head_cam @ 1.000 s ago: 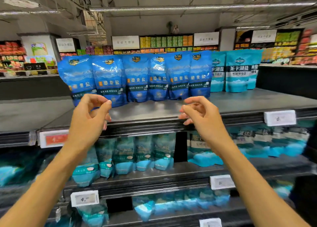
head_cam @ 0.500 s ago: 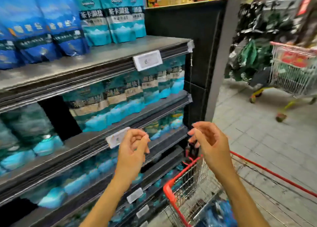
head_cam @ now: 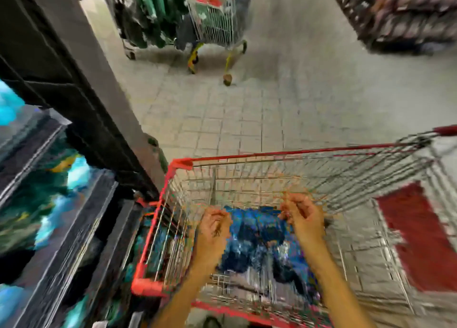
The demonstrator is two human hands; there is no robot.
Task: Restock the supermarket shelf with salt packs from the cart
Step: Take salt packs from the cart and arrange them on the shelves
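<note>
Since half a second ago the view has swung down from the shelf (head_cam: 49,204), now at the left edge of the frame, onto the red-rimmed cart (head_cam: 158,228) at lower centre. Both hands have dropped inside it. The left hand (head_cam: 214,231) and right hand (head_cam: 303,220) hang loosely curled and empty, flanking the blurred blue salt packs (head_cam: 257,243), which lie between and just below them, equally near each. Their long axis cannot be told.
</note>
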